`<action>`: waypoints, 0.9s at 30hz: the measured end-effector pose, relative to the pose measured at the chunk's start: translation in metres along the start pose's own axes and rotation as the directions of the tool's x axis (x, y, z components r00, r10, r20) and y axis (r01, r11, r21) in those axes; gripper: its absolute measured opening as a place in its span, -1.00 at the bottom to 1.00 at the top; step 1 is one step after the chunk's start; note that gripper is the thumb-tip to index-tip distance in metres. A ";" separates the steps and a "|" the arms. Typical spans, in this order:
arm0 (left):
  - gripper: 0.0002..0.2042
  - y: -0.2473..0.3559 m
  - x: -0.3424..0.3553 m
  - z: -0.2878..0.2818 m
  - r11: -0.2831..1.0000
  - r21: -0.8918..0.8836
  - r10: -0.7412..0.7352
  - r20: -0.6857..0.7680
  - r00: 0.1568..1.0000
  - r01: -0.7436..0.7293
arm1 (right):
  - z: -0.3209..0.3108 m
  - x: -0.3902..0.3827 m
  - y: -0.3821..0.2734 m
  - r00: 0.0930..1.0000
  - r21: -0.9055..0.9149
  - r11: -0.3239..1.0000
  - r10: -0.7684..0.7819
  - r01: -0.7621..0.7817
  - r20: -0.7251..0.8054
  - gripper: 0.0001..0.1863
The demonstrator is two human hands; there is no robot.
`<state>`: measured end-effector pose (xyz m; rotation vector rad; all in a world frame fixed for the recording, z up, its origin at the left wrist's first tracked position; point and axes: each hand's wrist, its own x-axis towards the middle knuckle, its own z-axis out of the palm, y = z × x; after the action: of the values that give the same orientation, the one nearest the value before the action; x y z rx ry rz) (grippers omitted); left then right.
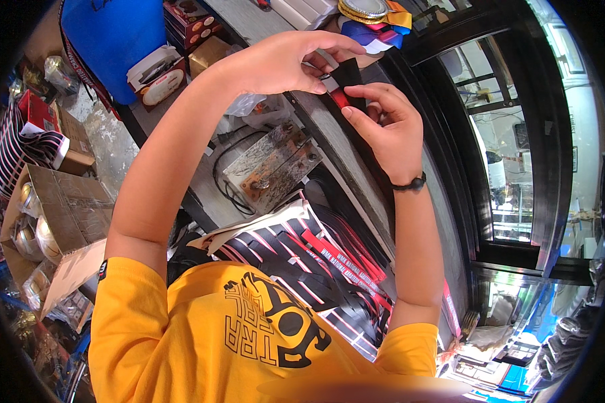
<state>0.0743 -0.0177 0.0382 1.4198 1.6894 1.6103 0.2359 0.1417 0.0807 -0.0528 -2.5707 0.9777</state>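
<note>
Between my hands, near the top of the head view, is a short red and black ribbon (339,93) with a small silvery metal piece at its end. My left hand (292,64) reaches in from the left. Its thumb and curled fingers close on the metal end, while the index finger stretches out above. With thumb and fingertips, my right hand (391,127) pinches the ribbon's other side; a black band circles that wrist. A flat black flap (347,72) stands up between the hands. Part of the grip is hidden behind the fingers.
Below my hands, a worn metal block (272,168) with a dark cord sits on the grey bench. Black and red printed lanyards (343,262) lie in front of me. Medals (364,8) are at the back. An open carton (74,208) stands left, near a blue container (117,47).
</note>
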 end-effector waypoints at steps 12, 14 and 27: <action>-0.23 0.000 -0.001 -0.001 1.000 -0.011 0.023 0.024 0.999 -0.023 | -0.001 0.000 0.003 1.000 0.019 1.000 0.004 -0.004 -0.002 -0.71; -0.23 0.001 0.000 -0.001 1.000 -0.010 0.023 0.031 0.999 -0.023 | -0.001 0.001 0.003 1.000 0.021 1.000 0.008 -0.008 -0.002 -0.71; -0.23 0.003 0.002 -0.003 0.997 -0.043 -0.057 0.053 0.997 0.060 | 0.000 0.001 0.004 1.000 0.054 0.998 0.023 -0.023 -0.004 -0.73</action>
<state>0.0725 -0.0184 0.0427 1.3659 1.6405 1.5571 0.2345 0.1447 0.0783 -0.0696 -2.5435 1.0539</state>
